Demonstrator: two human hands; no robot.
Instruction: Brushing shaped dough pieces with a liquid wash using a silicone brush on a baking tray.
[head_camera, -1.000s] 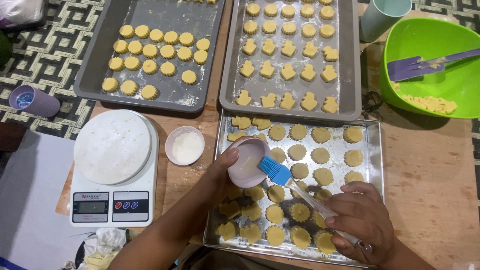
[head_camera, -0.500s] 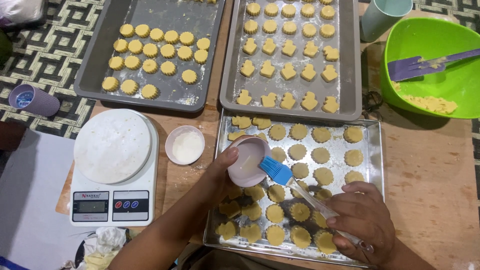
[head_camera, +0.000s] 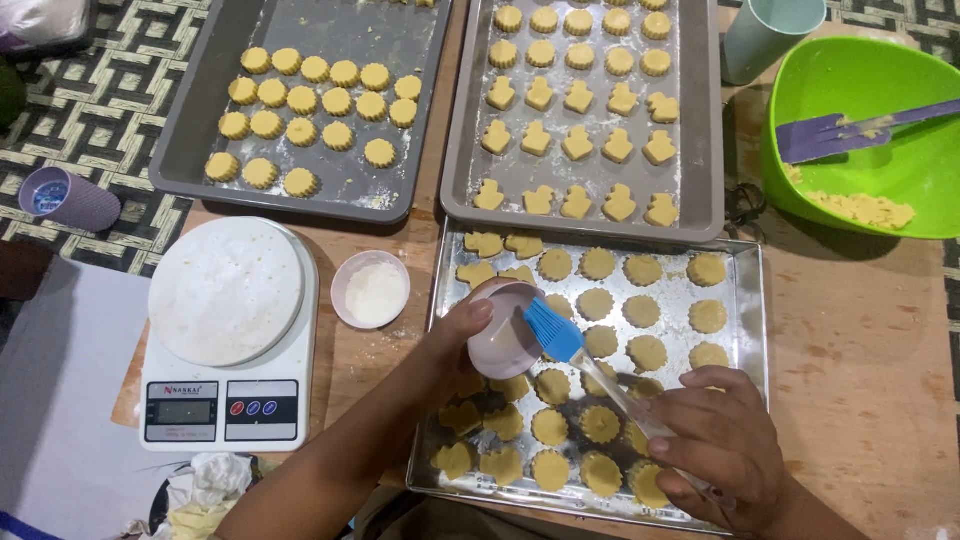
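Seen from the head camera, the left hand (head_camera: 455, 335) is curled around a small pale pink bowl (head_camera: 503, 330), thumb on its near rim, holding it just above the upper left part of a shiny metal tray (head_camera: 752, 300). The right hand (head_camera: 722, 445) has its fingers closed on the clear handle of a pastry brush (head_camera: 590, 365), and the brush's blue bristles rest at the right edge of the bowl. The tray lies on a wooden table (head_camera: 860, 350) and is filled with rows of round, scalloped raw cookies (head_camera: 645, 352); those near the bottom left look darker and glossier than the pale ones at the upper right. Behind it are two grey baking trays: the one on the right (head_camera: 700, 120) holds round cookies at the back and shaped ones in front, the one on the left (head_camera: 190, 140) holds a cluster of round ones. Left of the metal tray sits a small white dish (head_camera: 371, 290) of pale powder, and just beside that a white kitchen scale (head_camera: 228, 330). At the upper right a green bowl (head_camera: 860, 80) holds crumbs of dough and a purple spatula (head_camera: 850, 128), with a pale green cup (head_camera: 765, 35) next to it. A purple cup (head_camera: 65, 198) lies on the patterned mat at the far left.
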